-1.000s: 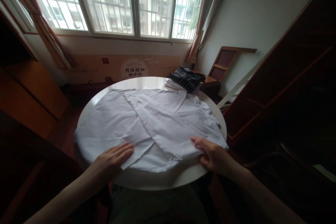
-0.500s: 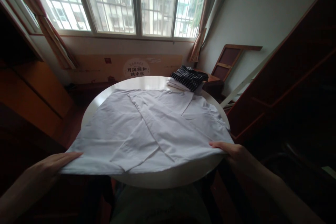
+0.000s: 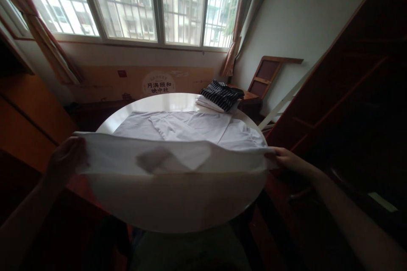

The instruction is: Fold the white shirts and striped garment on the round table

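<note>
A white shirt (image 3: 178, 152) lies across the round white table (image 3: 178, 203), its near edge lifted and stretched between my two hands. At the left end of that edge, my left hand (image 3: 68, 154) is closed on the cloth. My right hand (image 3: 282, 156) pinches the right end of the same edge. The raised strip hangs like a band, and light passes through it, with a darker patch near its middle. Behind the strip, the far part of the shirt lies flat with folded-over sections. Some fingertips are hidden by the cloth and shadow.
Folded clothes, a black garment with white stripes (image 3: 221, 95) on top of white cloth (image 3: 211, 103), sit at the table's far right. A wooden chair (image 3: 265, 76) stands beyond, a reddish-brown wooden panel (image 3: 324, 93) at right, and an orange-brown cabinet (image 3: 28, 114) at left.
Both hands have raised the shirt's near edge and moved it away from me, baring the near part of the tabletop. The view has shifted slightly right.
</note>
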Tool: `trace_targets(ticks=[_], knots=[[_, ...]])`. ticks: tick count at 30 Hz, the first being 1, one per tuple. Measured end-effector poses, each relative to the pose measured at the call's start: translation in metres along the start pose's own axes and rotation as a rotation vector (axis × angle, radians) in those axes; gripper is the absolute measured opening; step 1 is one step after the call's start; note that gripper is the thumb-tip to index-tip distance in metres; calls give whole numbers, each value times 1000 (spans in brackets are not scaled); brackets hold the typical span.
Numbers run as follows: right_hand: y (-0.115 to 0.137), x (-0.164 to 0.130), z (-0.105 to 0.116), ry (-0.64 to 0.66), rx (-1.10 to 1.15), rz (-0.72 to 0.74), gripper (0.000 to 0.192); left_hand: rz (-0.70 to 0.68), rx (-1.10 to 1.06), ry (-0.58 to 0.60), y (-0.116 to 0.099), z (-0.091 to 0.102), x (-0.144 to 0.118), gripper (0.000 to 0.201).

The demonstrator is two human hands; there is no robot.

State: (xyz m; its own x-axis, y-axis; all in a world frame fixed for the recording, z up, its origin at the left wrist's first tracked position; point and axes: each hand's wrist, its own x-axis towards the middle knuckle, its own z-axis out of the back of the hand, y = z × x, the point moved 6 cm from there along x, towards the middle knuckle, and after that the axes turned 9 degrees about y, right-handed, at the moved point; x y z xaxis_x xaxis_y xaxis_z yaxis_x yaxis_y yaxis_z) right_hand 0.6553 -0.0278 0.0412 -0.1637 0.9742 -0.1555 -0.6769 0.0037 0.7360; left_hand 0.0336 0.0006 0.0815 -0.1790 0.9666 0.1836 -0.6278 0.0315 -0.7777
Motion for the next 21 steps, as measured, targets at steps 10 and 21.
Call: trace_targets(ticks=[10,21], knots=[[-13,52,13,-270,-413,-74,30,104,189,260,38,-49,74,42],[-31,33,17,-67,34,-113,64,242,-61,271,79,-40,75,73]])
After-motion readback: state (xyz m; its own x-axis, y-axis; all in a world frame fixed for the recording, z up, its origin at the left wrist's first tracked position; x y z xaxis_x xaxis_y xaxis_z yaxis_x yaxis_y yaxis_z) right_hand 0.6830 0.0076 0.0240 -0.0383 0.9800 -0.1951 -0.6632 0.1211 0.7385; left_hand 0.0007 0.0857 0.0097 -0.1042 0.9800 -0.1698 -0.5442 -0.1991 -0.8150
